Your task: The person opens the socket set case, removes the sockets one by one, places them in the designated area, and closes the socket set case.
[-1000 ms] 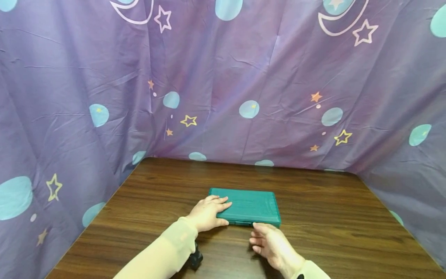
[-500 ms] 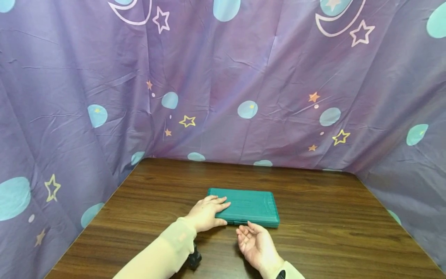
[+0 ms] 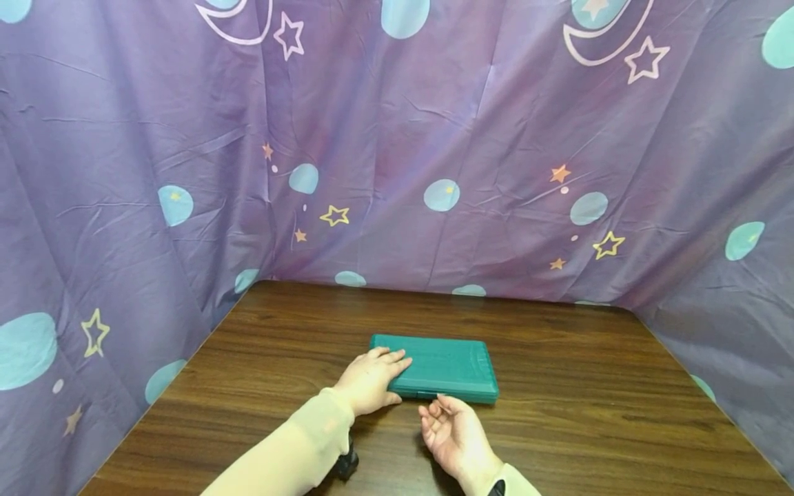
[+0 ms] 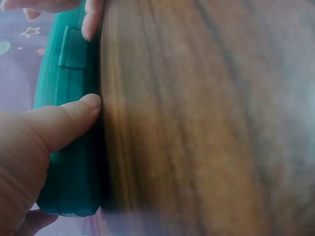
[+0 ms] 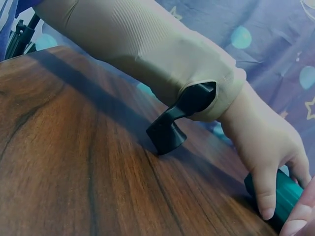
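On wooden table, left hand grips green case; right hand's loosely curled fingers touch its front

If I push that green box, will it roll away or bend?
Probably neither. The green box lies flat and wide on the wooden table, so it would likely slide. It looks like stiff plastic, holding its shape under the left hand.

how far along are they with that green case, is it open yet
Not open yet. Done so far: the green case lies flat and closed on the wooden table, and the left hand holds its left end, thumb against the front edge. In hand: the right hand is palm up, fingertips at the front edge by the latch. Left: releasing the latch and lifting the lid.
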